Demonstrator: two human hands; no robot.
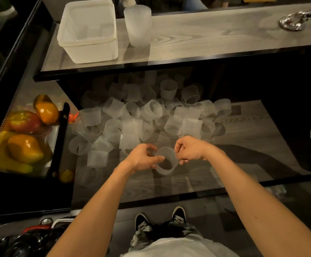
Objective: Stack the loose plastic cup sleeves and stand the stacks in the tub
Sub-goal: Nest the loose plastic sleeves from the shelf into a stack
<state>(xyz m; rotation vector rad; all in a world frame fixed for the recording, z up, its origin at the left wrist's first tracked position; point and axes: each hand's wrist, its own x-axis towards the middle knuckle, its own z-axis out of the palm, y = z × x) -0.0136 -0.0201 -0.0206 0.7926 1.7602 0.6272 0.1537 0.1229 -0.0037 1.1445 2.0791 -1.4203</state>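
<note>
Cup sleeve (164,165) pinched at opposite rim sides by left hand (143,158) and right hand (189,150), over lower bench (253,123); loose sleeve pile (141,115) just behind, tub (88,30) on upper bench (206,34).

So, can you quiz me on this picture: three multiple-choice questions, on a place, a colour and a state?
1. Where is the tall stack of sleeves? A) in the tub B) on the upper counter, right of the tub C) on a chair
2. The perforated tray of fruit is A) blue B) white C) yellow
3. The sleeve nearest the person is A) untouched B) held by left hand and right hand C) crushed flat
Answers: 1 B, it stands beside the tub; 2 C, its holed rim shows yellow; 3 B, both hands grip it.
</note>
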